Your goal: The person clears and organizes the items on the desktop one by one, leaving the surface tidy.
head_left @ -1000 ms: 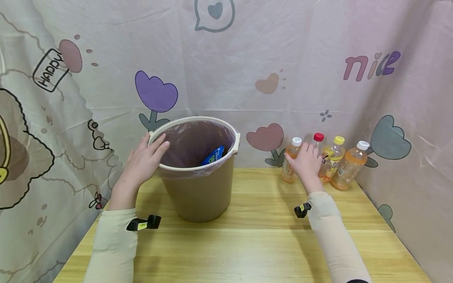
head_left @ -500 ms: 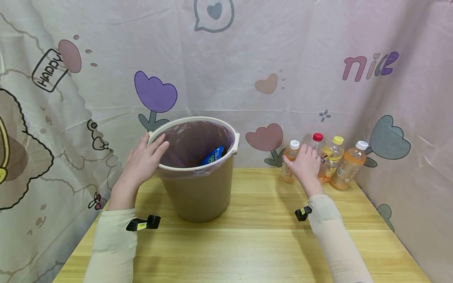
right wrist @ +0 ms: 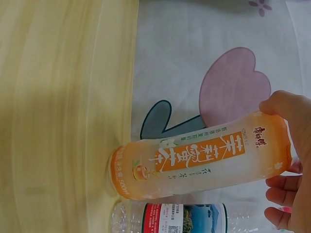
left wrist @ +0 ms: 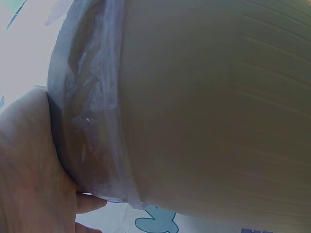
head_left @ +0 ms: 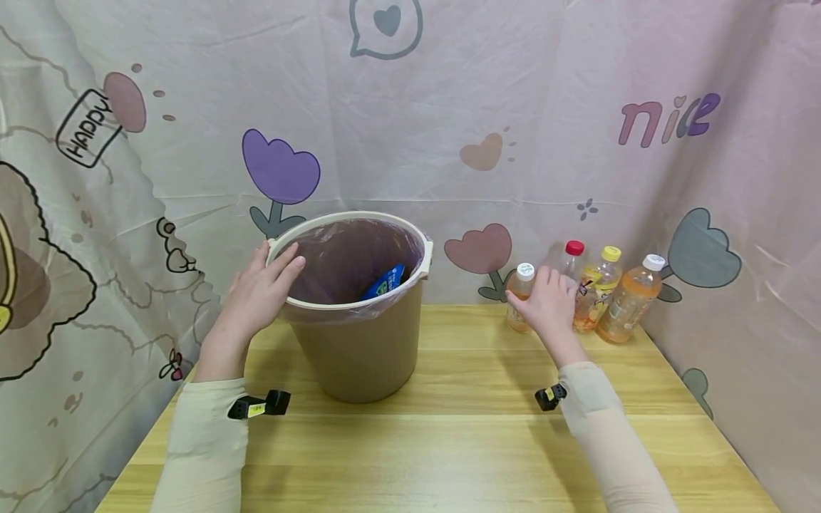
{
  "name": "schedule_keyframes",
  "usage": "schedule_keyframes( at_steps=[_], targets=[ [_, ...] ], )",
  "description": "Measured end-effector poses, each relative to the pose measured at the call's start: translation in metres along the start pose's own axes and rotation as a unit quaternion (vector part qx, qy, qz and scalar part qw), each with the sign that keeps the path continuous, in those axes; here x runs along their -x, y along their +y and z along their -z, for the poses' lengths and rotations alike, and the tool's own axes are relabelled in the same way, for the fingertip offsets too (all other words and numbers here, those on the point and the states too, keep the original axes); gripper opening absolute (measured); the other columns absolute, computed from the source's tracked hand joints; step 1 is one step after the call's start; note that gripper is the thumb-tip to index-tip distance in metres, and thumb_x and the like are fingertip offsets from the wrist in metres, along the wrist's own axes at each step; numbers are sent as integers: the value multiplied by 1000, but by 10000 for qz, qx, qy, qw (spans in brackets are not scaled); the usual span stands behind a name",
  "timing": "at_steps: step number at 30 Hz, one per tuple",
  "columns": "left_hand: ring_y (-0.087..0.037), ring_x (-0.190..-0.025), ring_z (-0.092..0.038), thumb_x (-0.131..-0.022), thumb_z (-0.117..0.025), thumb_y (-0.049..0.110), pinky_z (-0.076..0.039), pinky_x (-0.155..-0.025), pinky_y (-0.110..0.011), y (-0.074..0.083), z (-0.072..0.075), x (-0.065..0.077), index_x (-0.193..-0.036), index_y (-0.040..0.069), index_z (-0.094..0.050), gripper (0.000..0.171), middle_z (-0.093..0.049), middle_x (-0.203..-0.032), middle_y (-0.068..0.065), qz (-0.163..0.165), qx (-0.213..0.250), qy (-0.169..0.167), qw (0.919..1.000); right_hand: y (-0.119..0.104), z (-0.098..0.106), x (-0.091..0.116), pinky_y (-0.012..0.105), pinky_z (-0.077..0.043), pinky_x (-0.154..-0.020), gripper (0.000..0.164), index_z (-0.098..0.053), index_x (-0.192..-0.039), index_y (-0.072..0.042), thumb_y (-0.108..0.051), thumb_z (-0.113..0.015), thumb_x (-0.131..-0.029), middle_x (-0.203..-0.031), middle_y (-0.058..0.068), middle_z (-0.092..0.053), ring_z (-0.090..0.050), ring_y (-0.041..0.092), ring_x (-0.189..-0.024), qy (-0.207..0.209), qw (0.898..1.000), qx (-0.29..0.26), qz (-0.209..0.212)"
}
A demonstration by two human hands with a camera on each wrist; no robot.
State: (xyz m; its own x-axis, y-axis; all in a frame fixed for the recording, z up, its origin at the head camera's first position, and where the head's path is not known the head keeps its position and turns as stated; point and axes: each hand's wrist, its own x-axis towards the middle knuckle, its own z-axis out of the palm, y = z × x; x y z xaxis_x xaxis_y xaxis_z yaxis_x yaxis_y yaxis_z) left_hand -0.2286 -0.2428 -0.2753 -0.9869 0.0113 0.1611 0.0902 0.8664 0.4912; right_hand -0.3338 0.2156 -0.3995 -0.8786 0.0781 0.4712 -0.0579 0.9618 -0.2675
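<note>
A brown trash bin (head_left: 365, 356) with a cream rim and a clear liner stands left of centre on the table. My left hand (head_left: 253, 296) rests on the bin's left rim with fairly straight fingers; the left wrist view shows its palm (left wrist: 34, 160) against the liner-covered edge. At the back right, my right hand (head_left: 548, 306) holds a white-capped bottle of orange drink (head_left: 518, 318). In the right wrist view the thumb and fingers lie on opposite sides of this bottle (right wrist: 199, 158), which leans with its base near the tabletop. Whether the base touches is unclear.
Right of the held bottle stand a red-capped clear bottle (head_left: 573, 262), a yellow-capped bottle (head_left: 599, 288) and another white-capped orange bottle (head_left: 631, 303). A blue packet (head_left: 386, 282) lies inside the bin. Printed fabric (head_left: 398, 128) hangs behind the wooden table (head_left: 449, 442).
The white-capped bottle in my right hand has tipped, its cap coming lower and slightly left. My right hand has shifted a little down and left. My left hand and the bin stay put.
</note>
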Motion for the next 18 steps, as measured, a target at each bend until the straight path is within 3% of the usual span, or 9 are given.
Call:
schedule_keyframes(
  at_steps=[7, 18],
  targets=[
    [-49, -149, 4, -99, -18, 65, 0, -111, -75, -1, 0, 0, -157, 23, -20, 72, 8, -163, -23, -1, 4, 10, 10000, -4, -2, 9, 60, -38, -88, 72, -44, -110, 4, -55, -70, -78, -106, 24, -49, -45, 41, -105, 140, 9996, -112, 203],
    [-49, -149, 4, -99, -17, 66, 0, -111, -75, 0, 0, 0, -157, 22, -21, 72, 7, -163, -23, -9, -11, -1, 10000, -4, -8, 19, 54, -42, -78, 66, -48, -108, 3, -47, -75, -73, -99, 23, -52, -49, 40, -95, 834, 9941, -238, 648]
  ],
)
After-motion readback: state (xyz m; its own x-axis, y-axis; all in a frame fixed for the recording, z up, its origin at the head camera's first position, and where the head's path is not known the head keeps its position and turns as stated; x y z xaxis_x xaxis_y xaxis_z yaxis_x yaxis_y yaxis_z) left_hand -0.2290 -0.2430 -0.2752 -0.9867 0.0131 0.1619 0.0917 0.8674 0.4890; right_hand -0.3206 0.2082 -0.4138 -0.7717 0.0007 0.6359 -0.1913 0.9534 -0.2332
